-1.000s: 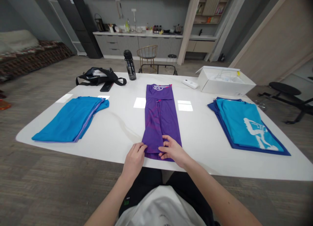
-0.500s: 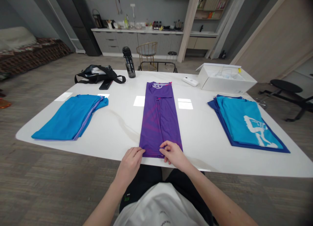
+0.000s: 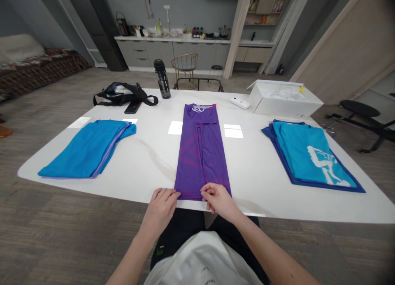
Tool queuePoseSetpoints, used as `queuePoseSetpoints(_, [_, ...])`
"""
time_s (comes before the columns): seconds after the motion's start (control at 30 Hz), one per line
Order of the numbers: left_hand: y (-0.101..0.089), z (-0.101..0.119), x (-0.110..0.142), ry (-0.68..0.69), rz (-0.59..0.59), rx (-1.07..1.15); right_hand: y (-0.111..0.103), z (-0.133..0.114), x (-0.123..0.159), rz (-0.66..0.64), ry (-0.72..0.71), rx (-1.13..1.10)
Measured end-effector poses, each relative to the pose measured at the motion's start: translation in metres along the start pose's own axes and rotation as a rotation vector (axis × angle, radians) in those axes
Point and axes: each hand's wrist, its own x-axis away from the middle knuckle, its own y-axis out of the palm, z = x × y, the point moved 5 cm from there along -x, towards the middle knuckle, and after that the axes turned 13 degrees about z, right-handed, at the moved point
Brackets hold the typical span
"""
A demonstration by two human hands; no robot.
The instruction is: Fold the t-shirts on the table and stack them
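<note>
A purple T-shirt (image 3: 200,153) lies folded into a long strip on the white table (image 3: 148,153), its collar end away from me. My left hand (image 3: 162,203) is closed at the near left corner of the shirt, thumb and fingers pinching the hem. Over the middle of the near hem, my right hand (image 3: 218,198) is closed too, its thumb and forefinger pinching the cloth. To the left sits a stack of folded blue shirts (image 3: 83,151) with a lilac layer. On the right, a turquoise shirt with a white print (image 3: 308,153) rests on a dark blue one (image 3: 288,172).
A black bag (image 3: 123,92), a phone (image 3: 133,107) and a dark bottle (image 3: 162,79) stand or lie at the far left of the table. At the far right are a white box (image 3: 280,102) and a small white device (image 3: 240,103). Chairs stand beyond.
Both hands have shifted very slightly toward me at the near hem, still pinching it. The shirt's near edge sits a touch lower; the stacks lie as before.
</note>
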Motion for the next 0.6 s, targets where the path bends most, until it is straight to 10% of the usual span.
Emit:
queuePoseSetpoints(0.37, [-0.005, 0.009, -0.023, -0.038, -0.154, 0.074, -0.004, -0.007, 0.006, 0.022, -0.046, -0.010])
queuePoseSetpoints(0.6, [0.047, -0.019, -0.137, -0.164, -0.081, 0.170, 0.004, 0.001, 0.007, 0.000, -0.041, 0.029])
